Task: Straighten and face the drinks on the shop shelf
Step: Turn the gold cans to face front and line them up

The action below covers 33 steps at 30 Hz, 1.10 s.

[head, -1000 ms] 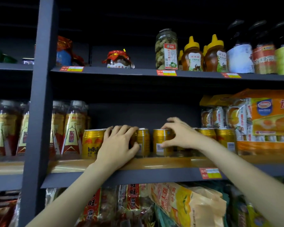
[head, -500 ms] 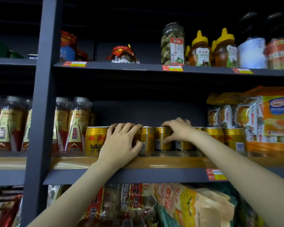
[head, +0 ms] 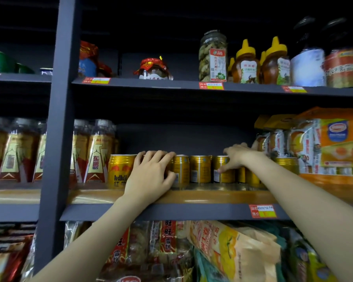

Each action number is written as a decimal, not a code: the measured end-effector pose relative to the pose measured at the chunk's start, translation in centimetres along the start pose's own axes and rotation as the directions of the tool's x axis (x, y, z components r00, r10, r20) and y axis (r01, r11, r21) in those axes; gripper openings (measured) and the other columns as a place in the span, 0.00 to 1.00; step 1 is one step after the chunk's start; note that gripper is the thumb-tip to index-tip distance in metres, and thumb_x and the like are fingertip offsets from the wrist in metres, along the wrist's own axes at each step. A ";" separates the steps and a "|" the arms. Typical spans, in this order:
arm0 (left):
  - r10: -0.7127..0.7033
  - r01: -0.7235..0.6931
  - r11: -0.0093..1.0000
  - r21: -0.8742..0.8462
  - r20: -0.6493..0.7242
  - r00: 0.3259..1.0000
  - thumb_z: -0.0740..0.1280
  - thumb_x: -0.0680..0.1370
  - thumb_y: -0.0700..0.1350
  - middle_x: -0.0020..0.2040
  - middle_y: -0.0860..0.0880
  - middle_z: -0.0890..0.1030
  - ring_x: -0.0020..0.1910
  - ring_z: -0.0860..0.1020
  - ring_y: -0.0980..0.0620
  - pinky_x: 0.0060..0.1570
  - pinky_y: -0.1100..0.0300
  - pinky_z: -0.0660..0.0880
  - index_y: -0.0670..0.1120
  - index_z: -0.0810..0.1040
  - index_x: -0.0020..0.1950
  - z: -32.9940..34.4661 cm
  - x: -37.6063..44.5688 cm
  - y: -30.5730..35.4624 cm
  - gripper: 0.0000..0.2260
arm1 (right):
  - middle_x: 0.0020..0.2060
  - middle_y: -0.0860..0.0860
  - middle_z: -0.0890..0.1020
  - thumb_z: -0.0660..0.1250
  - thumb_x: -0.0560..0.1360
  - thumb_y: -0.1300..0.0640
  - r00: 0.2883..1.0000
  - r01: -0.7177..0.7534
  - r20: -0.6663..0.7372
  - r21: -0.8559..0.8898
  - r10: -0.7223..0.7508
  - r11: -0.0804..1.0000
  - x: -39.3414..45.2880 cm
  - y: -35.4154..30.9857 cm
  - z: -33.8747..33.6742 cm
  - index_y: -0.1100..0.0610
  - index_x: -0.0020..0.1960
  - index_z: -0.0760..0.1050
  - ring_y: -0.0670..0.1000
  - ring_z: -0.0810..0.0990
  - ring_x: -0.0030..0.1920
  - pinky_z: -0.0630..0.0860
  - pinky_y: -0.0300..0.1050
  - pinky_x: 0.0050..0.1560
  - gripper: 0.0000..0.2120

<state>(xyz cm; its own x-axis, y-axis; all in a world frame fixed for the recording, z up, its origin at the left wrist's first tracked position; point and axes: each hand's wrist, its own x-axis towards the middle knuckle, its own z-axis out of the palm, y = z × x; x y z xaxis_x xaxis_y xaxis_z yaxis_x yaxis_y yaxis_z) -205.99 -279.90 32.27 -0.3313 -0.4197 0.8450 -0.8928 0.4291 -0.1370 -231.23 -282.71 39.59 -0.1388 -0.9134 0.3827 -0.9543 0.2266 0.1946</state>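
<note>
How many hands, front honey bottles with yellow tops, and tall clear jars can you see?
Hands: 2 (left, right), both on gold cans
Front honey bottles: 2
Tall clear jar: 1
Total: 5

The left hand (head: 151, 178) wholly covers one short gold drink can, the right hand (head: 235, 157) masks the gold cans (head: 251, 178) at its three o'clock, and the dark-capped bottles (head: 308, 64) at one o'clock are blurred, labels unreadable.

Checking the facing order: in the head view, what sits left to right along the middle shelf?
Tall clear bottles with red-gold labels → gold Red Bull can → left hand → gold cans with labels turned away → right hand → orange snack-cake packs.
</note>
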 end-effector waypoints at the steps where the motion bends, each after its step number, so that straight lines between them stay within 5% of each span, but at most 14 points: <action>1: 0.000 0.000 1.000 -0.001 0.001 1.000 0.41 0.70 0.59 0.64 0.53 0.72 0.65 0.67 0.51 0.69 0.51 0.55 0.52 0.66 0.70 0.0 0.0 0.0 0.32 | 0.74 0.55 0.62 0.65 0.70 0.33 1.000 0.026 0.018 -0.025 -0.025 0.999 -0.1 -0.3 -0.1 0.50 0.75 0.57 0.60 0.54 0.75 0.44 0.69 0.70 0.41; 6: 0.003 -0.003 1.000 -0.021 -0.019 1.000 0.45 0.72 0.57 0.61 0.52 0.75 0.64 0.70 0.49 0.69 0.49 0.58 0.50 0.70 0.68 -0.1 -0.2 0.0 0.29 | 0.74 0.54 0.63 0.72 0.68 0.41 0.994 0.107 0.003 0.042 -0.107 0.993 -0.6 -0.9 -0.4 0.48 0.76 0.55 0.59 0.55 0.75 0.40 0.69 0.70 0.43; 11: 0.009 -0.010 1.000 -0.025 -0.060 0.998 0.51 0.73 0.54 0.55 0.52 0.79 0.57 0.76 0.48 0.63 0.46 0.67 0.50 0.75 0.64 0.3 -0.3 -0.3 0.24 | 0.68 0.52 0.64 0.78 0.64 0.48 0.958 0.223 -0.244 0.313 -0.149 0.923 -1.9 0.3 -0.9 0.46 0.70 0.63 0.56 0.61 0.71 0.50 0.59 0.72 0.39; 13: 0.008 -0.010 0.999 -0.037 -0.041 0.999 0.49 0.73 0.55 0.57 0.53 0.78 0.59 0.75 0.49 0.66 0.47 0.64 0.50 0.74 0.65 0.4 -0.3 -0.3 0.25 | 0.62 0.52 0.67 0.79 0.62 0.51 0.946 0.270 -0.311 0.597 -0.092 0.755 -3.4 1.3 -1.6 0.47 0.67 0.66 0.55 0.69 0.65 0.67 0.51 0.65 0.38; 15: -0.006 0.005 0.999 -0.047 -0.024 1.000 0.46 0.72 0.56 0.60 0.53 0.77 0.63 0.72 0.50 0.70 0.47 0.56 0.51 0.72 0.67 0.1 -0.3 -0.2 0.28 | 0.59 0.51 0.72 0.80 0.61 0.55 0.962 0.269 -0.261 0.855 -0.080 0.443 -5.7 2.1 -2.4 0.46 0.63 0.70 0.54 0.74 0.59 0.74 0.48 0.58 0.34; 17: -0.024 0.016 0.996 -0.082 -0.089 0.996 0.46 0.72 0.57 0.62 0.54 0.77 0.65 0.71 0.52 0.71 0.47 0.49 0.51 0.73 0.66 -0.6 -0.2 0.5 0.28 | 0.57 0.52 0.77 0.79 0.61 0.56 0.966 0.240 -0.217 0.955 -0.142 0.172 -8.0 2.5 -3.0 0.45 0.60 0.72 0.54 0.77 0.57 0.76 0.50 0.58 0.31; 19: -0.098 0.056 0.957 -0.283 -0.138 0.986 0.48 0.74 0.59 0.64 0.56 0.74 0.67 0.68 0.55 0.71 0.53 0.47 0.52 0.72 0.66 -1.9 -0.2 1.8 0.26 | 0.56 0.53 0.79 0.77 0.60 0.57 0.948 0.248 -0.237 0.968 -0.214 0.027 -10.1 2.4 -3.3 0.46 0.60 0.73 0.53 0.79 0.56 0.77 0.47 0.54 0.30; 21: -0.144 0.091 0.747 -0.659 -0.027 0.989 0.56 0.78 0.59 0.62 0.58 0.74 0.64 0.69 0.60 0.66 0.66 0.59 0.54 0.71 0.66 -3.8 -0.6 3.7 0.19 | 0.55 0.53 0.80 0.76 0.59 0.59 0.922 0.281 -0.287 0.958 -0.260 -0.059 -11.7 2.1 -3.6 0.47 0.60 0.74 0.52 0.81 0.55 0.79 0.43 0.49 0.30; 23: -0.050 0.216 0.373 -0.902 0.213 0.976 0.63 0.74 0.61 0.60 0.58 0.77 0.58 0.74 0.64 0.57 0.70 0.69 0.57 0.70 0.64 -5.4 -1.6 6.0 0.19 | 0.55 0.53 0.80 0.76 0.59 0.60 0.903 0.317 -0.332 0.943 -0.275 -0.098 -12.9 1.6 -3.9 0.47 0.61 0.74 0.51 0.81 0.54 0.79 0.43 0.48 0.31; 27: 0.005 0.365 -0.102 -0.925 0.366 0.931 0.71 0.68 0.54 0.55 0.46 0.81 0.53 0.81 0.52 0.55 0.54 0.77 0.55 0.68 0.64 -5.5 -2.9 7.8 0.26 | 0.54 0.51 0.80 0.75 0.61 0.61 0.870 0.406 -0.419 0.908 -0.261 -0.105 -14.1 0.7 -4.5 0.47 0.63 0.73 0.49 0.82 0.54 0.79 0.42 0.49 0.32; 29: -0.090 0.261 -0.051 -0.964 0.264 0.960 0.71 0.67 0.50 0.55 0.45 0.79 0.52 0.81 0.51 0.51 0.55 0.79 0.55 0.69 0.64 -5.6 -2.8 7.3 0.27 | 0.55 0.48 0.78 0.75 0.63 0.60 0.878 0.411 -0.402 0.911 -0.260 -0.018 -14.4 0.7 -4.7 0.45 0.64 0.72 0.47 0.81 0.54 0.79 0.40 0.49 0.31; 33: -0.010 -0.010 0.416 -0.909 -0.016 1.000 0.72 0.71 0.41 0.58 0.51 0.69 0.57 0.75 0.55 0.49 0.66 0.77 0.62 0.66 0.64 -5.7 -2.6 6.4 0.28 | 0.60 0.53 0.75 0.69 0.68 0.50 0.932 0.131 -0.153 0.987 -0.328 -0.089 -14.7 0.2 -3.9 0.47 0.65 0.72 0.53 0.79 0.56 0.81 0.49 0.47 0.25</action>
<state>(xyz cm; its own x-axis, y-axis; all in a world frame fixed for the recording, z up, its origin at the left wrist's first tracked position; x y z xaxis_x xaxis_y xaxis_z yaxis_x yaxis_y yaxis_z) -209.03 -271.47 32.14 -0.3174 -0.4111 0.8545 -0.0910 0.9102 0.4040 -228.39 -267.91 37.55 0.2239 -0.8740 0.4313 -0.1942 -0.4736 -0.8590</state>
